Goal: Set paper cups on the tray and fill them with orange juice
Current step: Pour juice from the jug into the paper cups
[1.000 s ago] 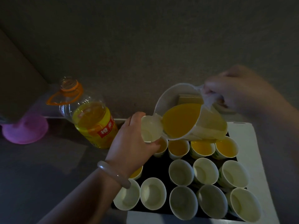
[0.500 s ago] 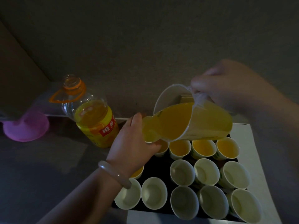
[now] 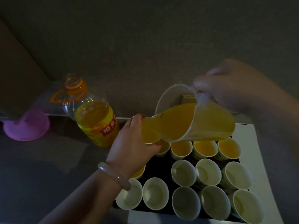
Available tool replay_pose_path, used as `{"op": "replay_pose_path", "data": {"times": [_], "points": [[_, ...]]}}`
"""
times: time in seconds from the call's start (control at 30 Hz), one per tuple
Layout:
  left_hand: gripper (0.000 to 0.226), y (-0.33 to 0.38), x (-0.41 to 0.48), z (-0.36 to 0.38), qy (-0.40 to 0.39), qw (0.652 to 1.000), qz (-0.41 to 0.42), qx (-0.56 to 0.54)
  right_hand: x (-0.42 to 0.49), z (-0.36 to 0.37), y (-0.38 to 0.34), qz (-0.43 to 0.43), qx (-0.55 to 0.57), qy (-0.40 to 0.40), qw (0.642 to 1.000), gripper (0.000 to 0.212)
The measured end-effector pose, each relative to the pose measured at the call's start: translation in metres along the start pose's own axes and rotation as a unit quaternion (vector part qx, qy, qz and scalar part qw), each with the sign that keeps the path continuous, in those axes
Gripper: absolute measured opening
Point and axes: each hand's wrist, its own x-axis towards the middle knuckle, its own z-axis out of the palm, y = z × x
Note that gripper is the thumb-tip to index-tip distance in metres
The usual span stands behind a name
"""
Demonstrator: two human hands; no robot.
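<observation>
One head cam only — faces fwd & down, close above the tray [image 3: 161, 166].

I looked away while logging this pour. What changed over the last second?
The right hand tipped the clear plastic pitcher further toward the white paper cup that the left hand grips, and orange juice ran into it. The clear juice bottle and other cups on the black tray stayed put.

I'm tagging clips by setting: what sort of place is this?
Probably a dim indoor drinks counter, home or workplace unclear: a black tray of paper cups, a large orange juice bottle and a pitcher mid-pour, against a plain grey wall.
</observation>
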Motion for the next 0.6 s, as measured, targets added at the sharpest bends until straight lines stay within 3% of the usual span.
{"op": "replay_pose_path", "data": {"times": [0.47, 0.6], "points": [[0.08, -0.0043, 0.0012, 0.001, -0.006, 1.0, -0.007, -0.012, 0.0029, -0.0015, -0.0043, 0.012, -0.006, 0.007, 1.0, 0.035], [0.081, -0.0059, 0.0008, 0.0011, -0.002, 1.0, -0.002, -0.016, 0.0026, -0.0009, -0.0062, 0.009, -0.005, 0.006, 1.0, 0.025]]}}
